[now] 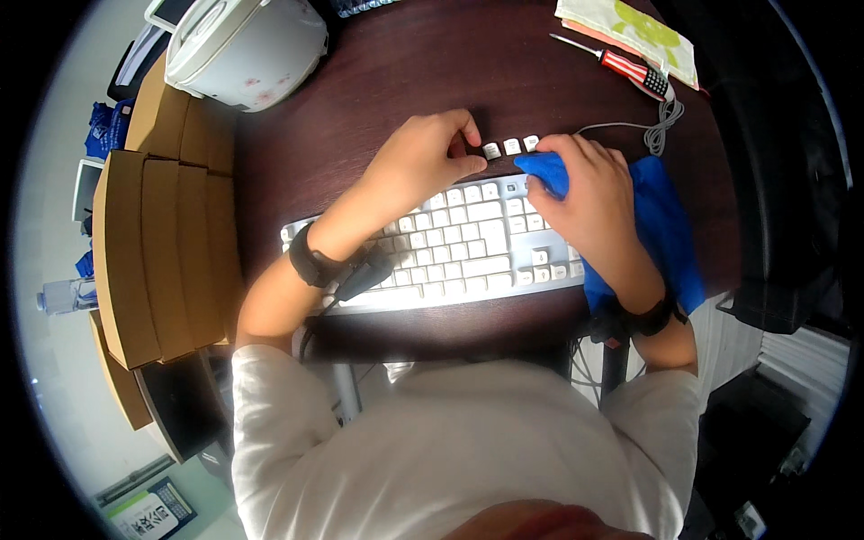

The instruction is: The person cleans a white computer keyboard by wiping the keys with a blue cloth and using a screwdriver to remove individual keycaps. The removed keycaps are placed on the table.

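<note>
A white keyboard (459,270) lies across the dark wooden desk (387,72), with a switch socket (511,187) bare in its upper row. Three loose white keycaps (511,146) form a short row above it. My left hand (423,157) is curved beside the leftmost loose keycap, thumb and index finger apart, nothing visible between them. My right hand (580,193) grips a bunched part of a blue cloth (666,225) over the keyboard's upper right, fingertips near the rightmost loose keycap. The rest of the cloth spreads down past the keyboard's right end.
A white rice cooker (247,58) sits at the back left beside stacked cardboard boxes (135,252). At the back right lie a screwdriver (630,72) with a patterned handle, a folded floral cloth (639,27) and a coiled grey cable (657,135). A black object (774,225) borders the desk's right edge.
</note>
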Available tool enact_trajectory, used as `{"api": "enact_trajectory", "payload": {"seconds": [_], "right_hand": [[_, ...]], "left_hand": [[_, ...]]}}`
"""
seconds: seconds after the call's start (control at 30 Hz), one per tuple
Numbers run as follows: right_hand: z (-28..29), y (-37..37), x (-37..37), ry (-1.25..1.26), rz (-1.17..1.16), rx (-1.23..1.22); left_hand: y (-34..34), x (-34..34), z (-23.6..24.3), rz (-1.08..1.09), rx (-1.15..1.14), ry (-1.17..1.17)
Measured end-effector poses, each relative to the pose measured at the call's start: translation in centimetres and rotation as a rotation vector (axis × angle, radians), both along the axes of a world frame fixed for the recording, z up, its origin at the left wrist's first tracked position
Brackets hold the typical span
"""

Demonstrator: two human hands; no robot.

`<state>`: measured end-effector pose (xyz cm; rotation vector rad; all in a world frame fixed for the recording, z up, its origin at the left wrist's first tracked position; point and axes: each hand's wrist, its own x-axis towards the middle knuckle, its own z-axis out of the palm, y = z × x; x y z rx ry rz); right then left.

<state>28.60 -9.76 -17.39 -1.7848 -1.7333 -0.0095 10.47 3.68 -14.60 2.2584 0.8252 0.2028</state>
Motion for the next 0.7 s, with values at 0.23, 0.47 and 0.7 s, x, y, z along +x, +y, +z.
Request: {"api": "enact_trajectory", "payload": {"seconds": [0.23, 0.47, 0.7], "right_hand": [[-0.6, 0.3, 0.4, 0.107, -0.008, 0.021], [-0.4, 0.3, 0.3, 0.178, -0.028, 0.076], [0.1, 0.2, 0.1, 0.226, 0.022, 0.17]], "left_hand": [[1.0, 1.7, -1.5, -0.036, 0.11, 0.102], [0.4, 1.9, -0.6, -0.064, 0.063, 0.1], [-2.7, 1.4, 1.5, -0.016, -0.227, -0.097]]}}
